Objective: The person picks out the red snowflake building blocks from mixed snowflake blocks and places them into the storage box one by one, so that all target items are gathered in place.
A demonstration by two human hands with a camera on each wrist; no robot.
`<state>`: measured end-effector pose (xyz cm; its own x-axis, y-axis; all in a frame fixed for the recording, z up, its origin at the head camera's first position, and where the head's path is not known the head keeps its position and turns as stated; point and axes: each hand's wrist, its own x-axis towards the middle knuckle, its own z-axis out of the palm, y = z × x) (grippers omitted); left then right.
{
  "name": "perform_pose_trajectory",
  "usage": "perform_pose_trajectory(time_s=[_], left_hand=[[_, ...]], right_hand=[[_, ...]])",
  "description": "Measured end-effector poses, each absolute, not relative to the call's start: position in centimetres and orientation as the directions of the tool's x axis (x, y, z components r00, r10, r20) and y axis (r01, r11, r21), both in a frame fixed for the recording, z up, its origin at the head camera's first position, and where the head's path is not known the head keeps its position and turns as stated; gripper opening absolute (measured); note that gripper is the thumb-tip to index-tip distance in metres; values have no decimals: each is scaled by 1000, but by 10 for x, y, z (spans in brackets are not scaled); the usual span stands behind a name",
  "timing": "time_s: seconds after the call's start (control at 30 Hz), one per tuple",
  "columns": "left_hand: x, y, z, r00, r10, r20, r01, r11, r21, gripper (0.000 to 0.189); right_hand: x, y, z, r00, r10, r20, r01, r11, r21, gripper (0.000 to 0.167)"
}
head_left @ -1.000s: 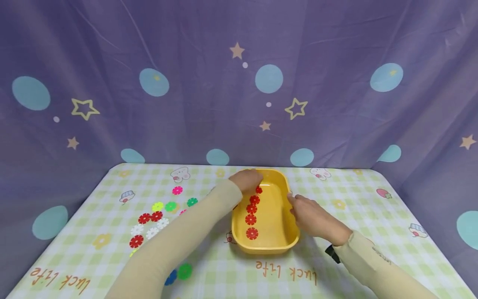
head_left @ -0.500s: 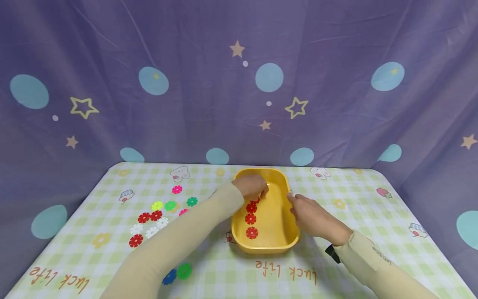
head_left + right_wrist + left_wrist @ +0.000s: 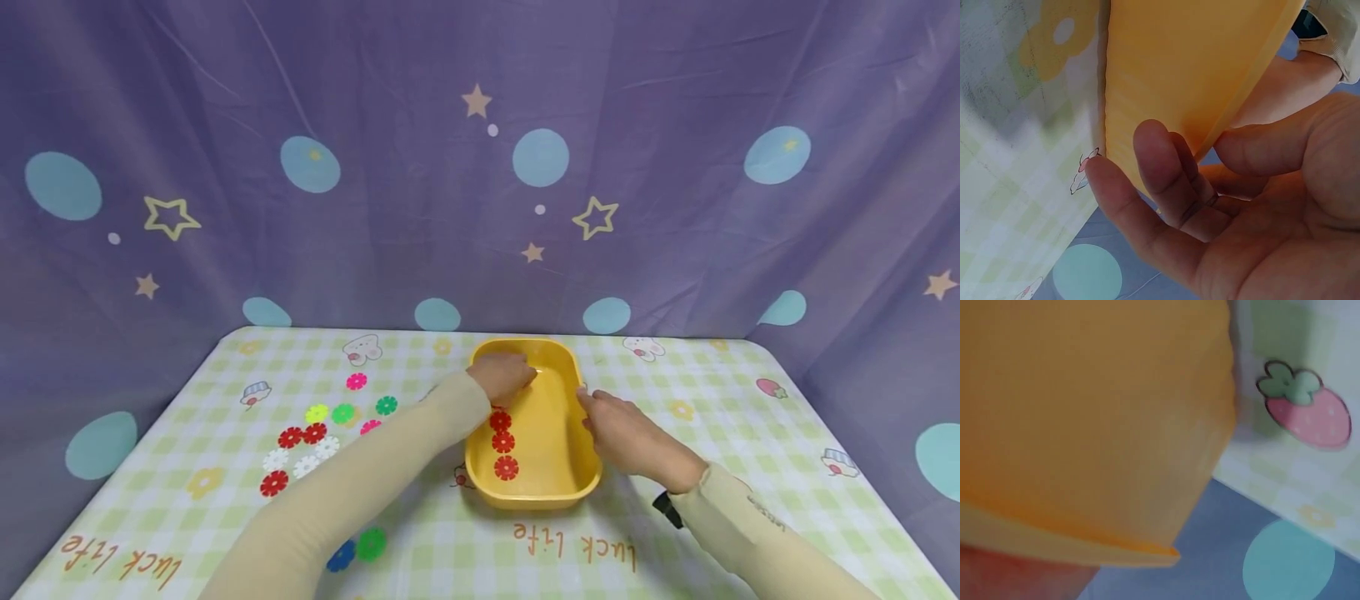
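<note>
A yellow plastic tray [image 3: 532, 502] stands on the checked tablecloth. Several red snowflake discs [image 3: 506, 468] lie in a row along its left side, front to back. My left hand [image 3: 501, 378] reaches into the back left of the tray, close over the far end of the row. Its fingertips are hidden, and I cannot tell whether they hold a disc. On the right side, my right hand [image 3: 624, 432] holds the tray's rim. Its thumb [image 3: 1266, 147] presses at the rim, with the other fingers curled beside the outer wall. The left wrist view shows mostly tray wall [image 3: 1097, 419].
Left of the tray lie scattered snowflake discs: white [image 3: 306, 466], dark red [image 3: 273, 483], yellow [image 3: 317, 413], pink [image 3: 356, 381] and green [image 3: 343, 414]. A blue disc [image 3: 341, 556] and a green one lie near the front, beside the left sleeve. A purple curtain [image 3: 420, 208] hangs behind the table.
My left hand has moved from the tray's back left rim inward, over the row of discs. The row's far discs are now covered by it. The right hand has stayed on the rim.
</note>
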<state>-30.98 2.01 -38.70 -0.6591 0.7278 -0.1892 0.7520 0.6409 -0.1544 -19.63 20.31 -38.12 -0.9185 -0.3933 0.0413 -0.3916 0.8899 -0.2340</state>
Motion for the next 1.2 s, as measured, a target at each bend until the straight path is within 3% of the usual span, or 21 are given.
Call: perform_pose_trajectory(time_s=[0.17, 0.37, 0.7, 1.2], left_hand=[[-309, 18, -382, -685, 702, -194, 729, 663, -173, 15], [-309, 15, -381, -727, 656, -205, 683, 721, -117, 11], [-314, 17, -385, -724, 648, -238, 680, 728, -89, 18], [-312, 19, -382, -747, 644, -166, 665, 720, -198, 9]], right_hand=[[-197, 203, -381, -920, -389, 39, -387, 891, -236, 45], [-196, 203, -379, -923, -384, 30, -379, 894, -238, 45], [-197, 202, -380, -923, -384, 29, -379, 893, -243, 45], [-195, 202, -379, -927, -375, 28, -370, 894, -252, 45]])
